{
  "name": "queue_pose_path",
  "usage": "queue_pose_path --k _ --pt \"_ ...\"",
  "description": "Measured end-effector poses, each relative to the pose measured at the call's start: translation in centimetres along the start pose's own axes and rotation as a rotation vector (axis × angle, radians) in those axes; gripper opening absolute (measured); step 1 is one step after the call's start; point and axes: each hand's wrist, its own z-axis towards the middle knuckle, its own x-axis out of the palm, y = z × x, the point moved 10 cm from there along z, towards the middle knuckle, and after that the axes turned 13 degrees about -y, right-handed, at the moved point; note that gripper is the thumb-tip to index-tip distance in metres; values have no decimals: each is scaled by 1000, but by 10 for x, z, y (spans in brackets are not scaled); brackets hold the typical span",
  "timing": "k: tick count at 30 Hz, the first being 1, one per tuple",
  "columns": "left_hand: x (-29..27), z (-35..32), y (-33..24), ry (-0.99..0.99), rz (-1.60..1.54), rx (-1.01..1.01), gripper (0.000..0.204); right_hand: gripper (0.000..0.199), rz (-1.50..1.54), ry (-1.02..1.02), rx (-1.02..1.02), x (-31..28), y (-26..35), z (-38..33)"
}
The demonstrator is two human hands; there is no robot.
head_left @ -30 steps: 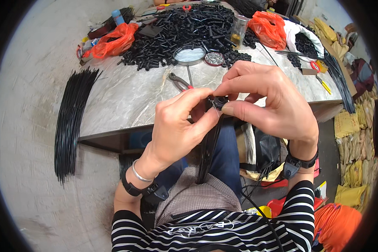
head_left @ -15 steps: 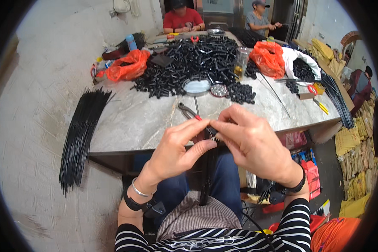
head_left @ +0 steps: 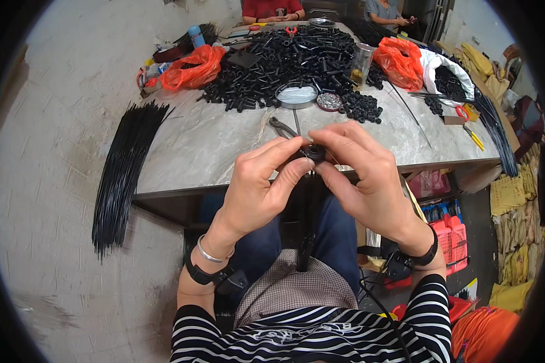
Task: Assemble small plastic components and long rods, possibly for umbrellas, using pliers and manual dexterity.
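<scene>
My left hand (head_left: pixel 255 181) pinches a small round black part (head_left: pixel 313 153) between thumb and forefinger, just past the table's near edge. From the other side, my right hand (head_left: pixel 369 178) closes on the same part with its fingertips. Thin pale strands show beside the right fingers; what they are I cannot make out. Below the part, a bundle of thin black rods (head_left: pixel 306 245) runs down between my knees to the checked cloth on my lap. Pliers (head_left: pixel 281 127) lie on the table just beyond my left fingers, their handles partly hidden.
Past the hands, the stone-topped table (head_left: pixel 206 145) bears a heap of black tubular pieces (head_left: pixel 284 66), a dish of pale strips (head_left: pixel 296 95), orange bags (head_left: pixel 193 68) and yellow-handled pliers (head_left: pixel 473 138). Long black rods (head_left: pixel 127 175) overhang its left edge. Two people sit opposite.
The view has tipped downward, so the table appears higher. My fingers have shifted around the black part, and its round shape now shows between them.
</scene>
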Motion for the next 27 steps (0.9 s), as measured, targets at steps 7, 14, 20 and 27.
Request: queue_pose_path --k 7,14,20,27 --pt "-6 -6 -4 4 24 -2 23 24 27 -180 -97 -2 6 -7" --pt "-9 -8 -4 -21 25 6 23 25 -128 -239 -241 0 22 -8" --pt "-12 -12 1 -49 -91 -111 28 28 -166 -238 -244 6 26 -11" --pt "-13 -9 9 17 -136 -160 30 27 -88 -249 -142 8 18 -13"
